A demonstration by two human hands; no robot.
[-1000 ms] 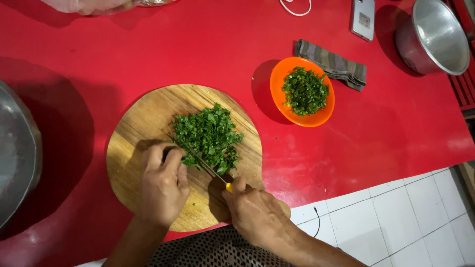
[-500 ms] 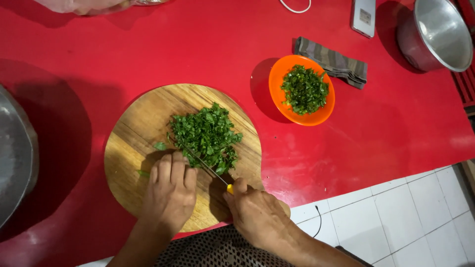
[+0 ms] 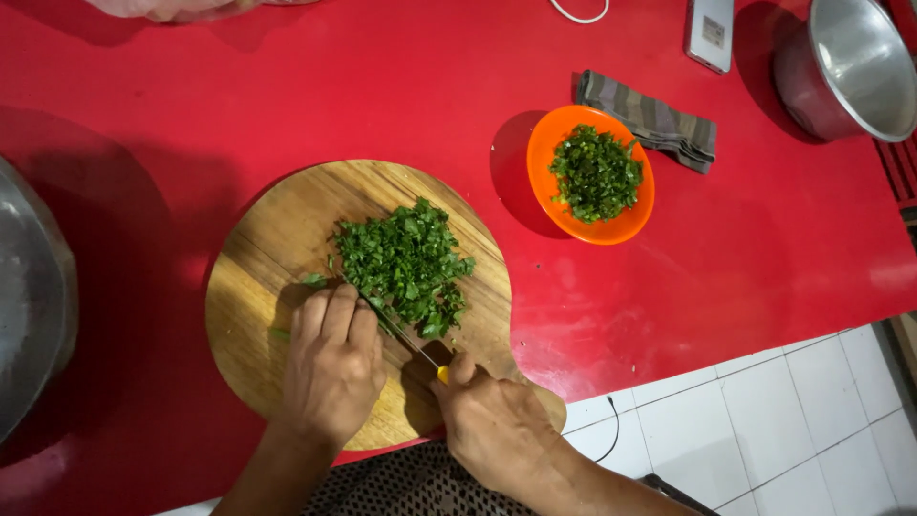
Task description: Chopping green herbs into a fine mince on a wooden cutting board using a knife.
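Observation:
A round wooden cutting board lies on the red table. A heap of chopped green leaves sits on its middle. My right hand grips the yellow-ended handle of a knife, whose blade runs up-left under the greens. My left hand rests flat, fingers together, on the blade's spine at the near edge of the heap. An orange bowl of chopped greens stands to the right of the board.
A folded striped cloth lies behind the orange bowl. A steel bowl stands at the far right, another metal vessel at the left edge. A white device and cable lie at the back. White tiled floor shows at lower right.
My left hand has slid down and slightly left along the blade, toward me. The knife and right hand stay almost in place, and the heap looks a little more spread.

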